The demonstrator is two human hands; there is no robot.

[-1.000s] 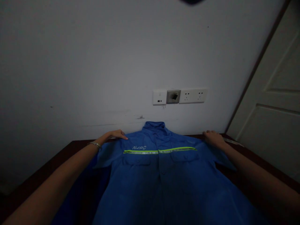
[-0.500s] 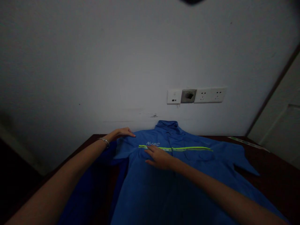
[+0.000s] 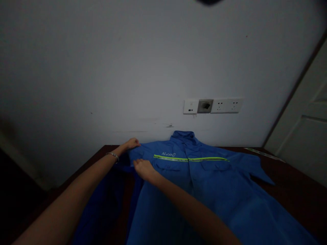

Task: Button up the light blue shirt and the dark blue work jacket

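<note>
In the head view, the shirt [image 3: 214, 183] lies collar [image 3: 183, 134] toward the wall [image 3: 153, 68]. Our right hand [image 3: 144, 169] has left the stripe [image 3: 170, 159] and looks clenched on the sleeve [image 3: 135, 153], away from the wall; our left hand [image 3: 132, 143] pinches its wall-side edge, so both apparently work one sleeve.

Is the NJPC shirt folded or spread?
Spread, where visible: the shirt lies front up on the table, chest stripe and pockets showing, one sleeve extended. Left hand and right hand are at the other sleeve.
</note>
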